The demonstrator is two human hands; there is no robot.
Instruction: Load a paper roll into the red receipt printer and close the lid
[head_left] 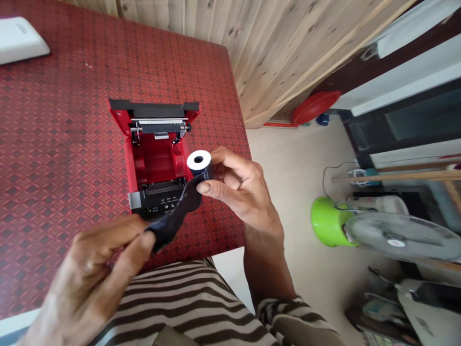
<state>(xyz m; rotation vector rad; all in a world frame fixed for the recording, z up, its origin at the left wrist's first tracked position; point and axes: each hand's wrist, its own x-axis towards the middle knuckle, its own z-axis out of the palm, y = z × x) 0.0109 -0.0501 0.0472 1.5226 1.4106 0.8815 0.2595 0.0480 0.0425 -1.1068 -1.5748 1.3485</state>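
A paper roll (pixel 199 160) with a white end face and a dark outer wrapping is pinched between the thumb and fingers of my right hand (pixel 239 185). From it a dark strip (pixel 180 211) runs down to the left. The strip's loose end is gripped between thumb and fingers of my left hand (pixel 104 269). Just beyond my hands stands a red and black receipt printer (pixel 158 161) with its lid (pixel 154 117) raised. Its red paper compartment shows nothing inside. Part of the printer's front is hidden behind my left hand and the strip.
The printer stands on a table with a red patterned cover (pixel 72 120). A white object (pixel 21 41) lies at the far left. Wood panelling (pixel 187 21) borders the table's back. To the right are a green bucket (pixel 327 221), a fan (pixel 396 240) and a red basin (pixel 315 106).
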